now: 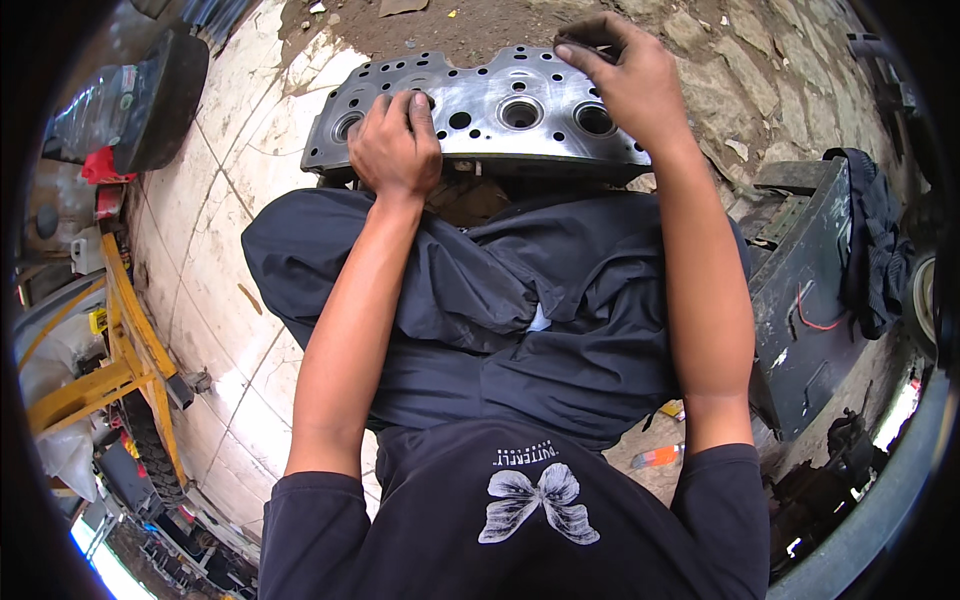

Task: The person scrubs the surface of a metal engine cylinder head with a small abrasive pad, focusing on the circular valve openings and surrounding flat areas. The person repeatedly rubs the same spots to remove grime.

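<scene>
Clearly, the metal block (490, 95) sits across the top centre of the frame, just beyond the bent legs in dark trousers (480, 290); its silvery upper face is dotted with small holes and larger round openings. The left hand (395, 145) lies back-up over the left part of that face, its fingers bent and drawn close together; whether anything is held beneath them I cannot tell. At the upper right of the frame, the right hand (630, 85) is by the block's far right corner, fingers curled and thumb brought near them, with dark smudges on the fingertips; I cannot tell whether something small is pinched there, nor whether the fingertips touch the metal

Pale floor tiles (210, 250) fill the left of the picture, and rough stone paving (770, 65) fills the upper right. On the right side stands a dark, scuffed metal box (810, 300) with a dark cloth (870, 250) hanging at its far end. A yellow frame (140, 320) is at the left edge, near a black tyre (150, 450); a black container (170, 105) is at the upper left
</scene>
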Available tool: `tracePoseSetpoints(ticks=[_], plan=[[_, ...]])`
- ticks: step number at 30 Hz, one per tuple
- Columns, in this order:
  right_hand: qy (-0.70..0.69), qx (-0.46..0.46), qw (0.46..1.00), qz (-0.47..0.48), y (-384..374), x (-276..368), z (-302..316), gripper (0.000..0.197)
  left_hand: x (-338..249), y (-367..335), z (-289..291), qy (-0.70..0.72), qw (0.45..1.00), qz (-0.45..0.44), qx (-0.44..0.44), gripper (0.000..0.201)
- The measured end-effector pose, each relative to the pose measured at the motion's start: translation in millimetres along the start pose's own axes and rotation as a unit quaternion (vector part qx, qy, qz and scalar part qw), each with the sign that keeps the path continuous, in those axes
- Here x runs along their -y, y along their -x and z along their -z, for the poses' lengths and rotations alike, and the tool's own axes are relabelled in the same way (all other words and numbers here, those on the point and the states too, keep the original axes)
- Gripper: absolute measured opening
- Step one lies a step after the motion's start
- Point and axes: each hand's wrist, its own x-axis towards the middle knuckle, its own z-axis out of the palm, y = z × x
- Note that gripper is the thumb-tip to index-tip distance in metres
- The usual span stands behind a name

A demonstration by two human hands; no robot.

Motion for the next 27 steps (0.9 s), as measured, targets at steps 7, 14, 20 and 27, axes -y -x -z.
tracePoseSetpoints(ticks=[7,14,20,27], plan=[[-0.134,0.005,0.984,-0.118,-7,5,11,0.028,-3,-3,8,0.002,0.999,0.019,0.044,0.029],[-0.103,-0.003,0.991,-0.083,-7,3,16,0.031,-55,27,20,-0.077,0.97,-0.184,0.139,0.066],[-0.092,0.015,0.989,-0.111,-6,17,21,0.031,-83,14,20,0.105,0.932,-0.161,0.306,0.078],[-0.055,0.012,0.994,-0.096,-9,15,22,0.032,-69,22,36,0.04,0.941,-0.193,0.275,0.078]])
